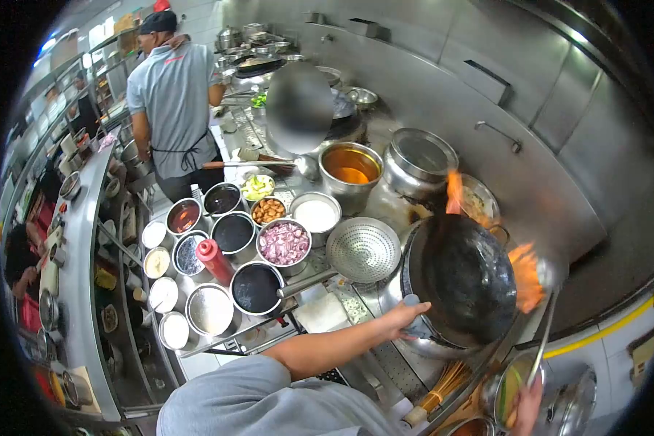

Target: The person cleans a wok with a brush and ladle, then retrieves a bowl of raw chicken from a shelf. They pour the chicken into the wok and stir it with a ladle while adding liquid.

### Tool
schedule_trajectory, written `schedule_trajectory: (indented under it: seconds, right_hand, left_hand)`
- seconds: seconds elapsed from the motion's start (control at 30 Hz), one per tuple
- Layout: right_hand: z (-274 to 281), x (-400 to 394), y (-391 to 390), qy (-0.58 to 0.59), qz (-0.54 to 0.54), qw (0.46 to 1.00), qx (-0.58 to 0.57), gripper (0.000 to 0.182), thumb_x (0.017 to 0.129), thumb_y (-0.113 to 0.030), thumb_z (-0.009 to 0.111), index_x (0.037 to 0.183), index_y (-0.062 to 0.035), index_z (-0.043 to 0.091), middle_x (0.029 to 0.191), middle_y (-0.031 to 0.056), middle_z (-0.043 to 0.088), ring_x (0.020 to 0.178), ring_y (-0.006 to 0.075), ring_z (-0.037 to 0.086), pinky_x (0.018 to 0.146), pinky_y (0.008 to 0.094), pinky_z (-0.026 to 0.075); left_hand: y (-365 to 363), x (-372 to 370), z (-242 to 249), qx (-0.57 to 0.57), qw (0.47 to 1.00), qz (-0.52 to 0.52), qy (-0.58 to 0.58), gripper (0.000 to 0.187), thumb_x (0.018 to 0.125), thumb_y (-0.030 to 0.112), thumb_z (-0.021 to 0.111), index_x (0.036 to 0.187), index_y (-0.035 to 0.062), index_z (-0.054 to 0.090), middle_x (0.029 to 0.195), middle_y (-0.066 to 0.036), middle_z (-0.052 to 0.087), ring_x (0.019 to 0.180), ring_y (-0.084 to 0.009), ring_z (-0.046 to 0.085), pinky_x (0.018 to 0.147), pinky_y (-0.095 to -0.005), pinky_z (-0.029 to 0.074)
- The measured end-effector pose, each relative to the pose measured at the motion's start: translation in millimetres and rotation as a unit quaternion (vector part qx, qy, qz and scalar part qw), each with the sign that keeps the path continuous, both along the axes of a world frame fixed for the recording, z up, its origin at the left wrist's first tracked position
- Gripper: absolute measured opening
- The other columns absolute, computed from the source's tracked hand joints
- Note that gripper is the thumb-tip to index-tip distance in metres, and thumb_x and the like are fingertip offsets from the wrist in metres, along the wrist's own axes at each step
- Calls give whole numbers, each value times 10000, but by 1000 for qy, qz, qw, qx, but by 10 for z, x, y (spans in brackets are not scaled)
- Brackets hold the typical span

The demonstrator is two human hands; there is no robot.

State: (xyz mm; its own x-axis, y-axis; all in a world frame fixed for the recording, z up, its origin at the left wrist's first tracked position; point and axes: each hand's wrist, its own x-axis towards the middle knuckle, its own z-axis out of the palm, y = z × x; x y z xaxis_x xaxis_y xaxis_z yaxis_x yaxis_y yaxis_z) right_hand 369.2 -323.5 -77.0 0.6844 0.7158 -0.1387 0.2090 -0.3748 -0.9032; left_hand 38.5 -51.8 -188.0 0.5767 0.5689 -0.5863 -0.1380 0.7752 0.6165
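Observation:
A dark wok [469, 283] is tilted over the burner, with orange flames at its far and right edges. My left hand [405, 320] grips the wok's near-left edge through a grey cloth [416, 333]. At the lower right my right hand [527, 408] is closed around the long metal handle of a ladle [546, 334]. The ladle's head is beside the flames at the wok's right side, partly blurred. Inside the wok the dark surface shows and I make out no food. A perforated strainer [363, 251] lies left of the wok.
Several metal containers stand at left, among them chopped onions [284, 243], dark sauce [257, 288] and a red squeeze bottle [214, 261]. A pot of oil [351, 167] and a lidded pot [423, 160] are behind. A bamboo brush [439, 392] lies near. Another person [171, 109] stands at far left.

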Motion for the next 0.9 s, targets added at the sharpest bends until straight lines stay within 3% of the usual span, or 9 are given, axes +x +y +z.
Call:
schedule_trajectory:
  seconds: [0.03, 0.17, 0.23, 0.4, 0.53, 0.6, 0.7, 0.87, 0.9]
  right_hand:
    - [421, -611, 408, 20, -9, 1000, 23, 632, 908, -49, 564, 1487, -104, 318, 876, 9, 559, 531, 40, 432, 398, 214, 374]
    - [874, -1156, 1558, 166, 88, 972, 138, 614, 890, -53, 553, 1472, -109, 367, 820, 28, 541, 514, 79, 460, 376, 227, 360]
    - [807, -1218, 2209, 223, 135, 956, 135, 633, 876, -34, 548, 1476, -111, 364, 816, 40, 548, 520, 98, 482, 374, 249, 375]
    - [365, -1604, 4138, 93, 223, 967, 75, 453, 828, -13, 568, 1269, -108, 522, 748, 23, 533, 515, 107, 505, 405, 283, 418]
    - [-154, -1809, 5314, -71, 229, 967, 81, 190, 818, -17, 546, 1006, -15, 521, 711, 36, 527, 509, 111, 507, 411, 268, 405]
    - [-176, -1819, 5689, 210, 223, 950, 57, 115, 812, -10, 528, 922, -39, 511, 706, 26, 523, 513, 106, 514, 431, 262, 417]
    - [-66, -1668, 5928, 640, 208, 731, 112, 49, 818, -32, 534, 808, -76, 514, 660, 8, 500, 529, 127, 526, 452, 271, 415]
    - [462, -1622, 5349, 826, 176, 496, 201, 85, 851, -21, 471, 909, -50, 526, 699, 7, 508, 543, 125, 501, 435, 260, 386]
    - [496, -1493, 5306, 820, 204, 497, 196, 84, 861, -30, 463, 914, -43, 527, 704, 12, 514, 544, 126, 501, 440, 258, 389]
  left_hand:
    - [-43, -79, 41, 11, 1000, -2, -3, 578, 891, 432, 683, 1327, 145, 435, 1233, -67, 562, 1063, -236, 599, 885, -487, 505]
    - [-111, -798, -212, 146, 987, -11, -60, 661, 868, 408, 729, 1375, 130, 409, 1259, -80, 558, 1117, -232, 568, 977, -401, 458]
    - [-163, -1259, -244, 193, 977, 30, 87, 687, 846, 358, 764, 1377, 100, 412, 1282, -109, 554, 1146, -232, 552, 967, -351, 452]
    - [-336, -1876, -572, 324, 893, 68, 303, 779, 789, 381, 795, 1375, 37, 414, 1309, -195, 549, 1224, -297, 524, 1006, -382, 430]
    - [-387, -1940, -594, 266, 892, 52, 363, 825, 747, 482, 782, 1342, 6, 465, 1278, -292, 543, 1209, -420, 529, 1028, -432, 422]
    - [-351, -1931, -999, 317, 862, 68, 389, 809, 745, 476, 781, 1331, 1, 487, 1263, -292, 549, 1205, -419, 527, 1033, -430, 419]
    - [-245, -1988, -1138, 344, 847, 68, 399, 809, 738, 483, 778, 1326, 2, 500, 1233, -292, 563, 1187, -415, 536, 1032, -434, 421]
    - [-186, -2027, -973, 335, 855, 63, 391, 834, 728, 500, 777, 1344, 23, 481, 1262, -270, 572, 1176, -385, 567, 1011, -438, 443]
    - [-186, -2013, -996, 333, 855, 59, 392, 842, 725, 504, 776, 1350, 29, 474, 1274, -259, 574, 1176, -379, 573, 1006, -434, 448]
